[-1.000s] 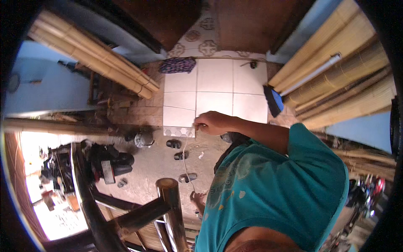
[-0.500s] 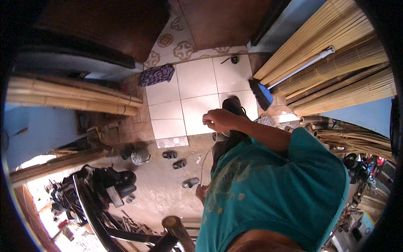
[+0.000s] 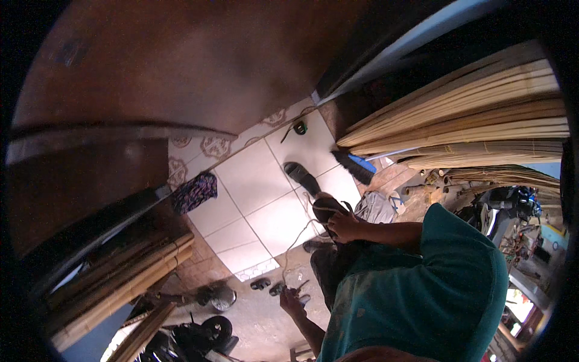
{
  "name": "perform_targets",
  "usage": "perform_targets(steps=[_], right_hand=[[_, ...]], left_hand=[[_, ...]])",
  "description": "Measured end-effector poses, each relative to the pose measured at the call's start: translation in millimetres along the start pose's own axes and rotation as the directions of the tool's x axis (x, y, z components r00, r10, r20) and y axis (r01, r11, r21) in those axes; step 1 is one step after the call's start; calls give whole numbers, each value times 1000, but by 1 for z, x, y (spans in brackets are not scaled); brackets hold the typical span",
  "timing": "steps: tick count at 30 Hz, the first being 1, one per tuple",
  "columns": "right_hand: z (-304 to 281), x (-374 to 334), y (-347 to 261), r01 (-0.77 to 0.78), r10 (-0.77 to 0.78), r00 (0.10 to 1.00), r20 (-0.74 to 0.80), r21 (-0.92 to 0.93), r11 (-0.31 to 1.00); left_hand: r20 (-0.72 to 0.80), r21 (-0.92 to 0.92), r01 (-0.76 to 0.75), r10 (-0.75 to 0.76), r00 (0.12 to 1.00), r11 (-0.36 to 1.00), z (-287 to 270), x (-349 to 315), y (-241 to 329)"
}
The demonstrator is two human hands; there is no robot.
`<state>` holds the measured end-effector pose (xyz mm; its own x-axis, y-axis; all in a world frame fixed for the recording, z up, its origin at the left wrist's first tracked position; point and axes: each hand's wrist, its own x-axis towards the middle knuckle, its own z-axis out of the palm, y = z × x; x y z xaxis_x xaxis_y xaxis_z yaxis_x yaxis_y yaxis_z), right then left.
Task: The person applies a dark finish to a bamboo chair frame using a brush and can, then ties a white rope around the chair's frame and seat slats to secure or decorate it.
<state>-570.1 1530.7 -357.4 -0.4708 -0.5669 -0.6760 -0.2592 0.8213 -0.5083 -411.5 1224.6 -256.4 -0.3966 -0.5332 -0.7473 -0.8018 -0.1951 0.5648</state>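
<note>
My left hand (image 3: 294, 301) is low, over the concrete floor beside the sandals, with its fingers closed on a thin pale cord (image 3: 287, 256). A small dark, thin piece shows by these fingers; its kind is unclear. The cord runs slackly up across the tiles toward my right hand (image 3: 344, 227) and loops near my ankle. My right hand is closed at the cord's other end, in front of my dark-trousered leg; its fingertips are partly hidden. My foot in a dark sandal (image 3: 300, 175) rests on the white tiles (image 3: 241, 187).
A blue broom (image 3: 356, 166) leans by bamboo blinds (image 3: 446, 114) on the right. A tape measure (image 3: 300, 127) and a patterned cloth (image 3: 196, 192) lie on the tiles. A grey bag (image 3: 374, 208) sits near my leg. Loose sandals (image 3: 260, 283), a metal pot (image 3: 223, 298) and bamboo poles (image 3: 129, 277) are left.
My view has turned. My right hand has come back from above the tiles to my leg, at the cord. My left hand has moved out from my body, still with the cord.
</note>
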Motion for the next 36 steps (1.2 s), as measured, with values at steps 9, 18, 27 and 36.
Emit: perform_targets(steps=[9, 18, 27, 36], right_hand=[[-24, 18, 1, -242, 221, 947, 233, 68, 968], [-47, 17, -10, -392, 324, 877, 356, 139, 909], [-56, 27, -14, -390, 356, 882, 307, 54, 919], [-18, 33, -7, -72, 73, 997, 28, -39, 997]], left_hand=[[201, 290, -170, 113, 973, 942, 40, 44, -11], [42, 272, 415, -442, 896, 868, -48, 14, -125], [131, -49, 138, -130, 983, 989, 34, 42, -57], [8, 381, -106, 112, 994, 918, 36, 34, -15]])
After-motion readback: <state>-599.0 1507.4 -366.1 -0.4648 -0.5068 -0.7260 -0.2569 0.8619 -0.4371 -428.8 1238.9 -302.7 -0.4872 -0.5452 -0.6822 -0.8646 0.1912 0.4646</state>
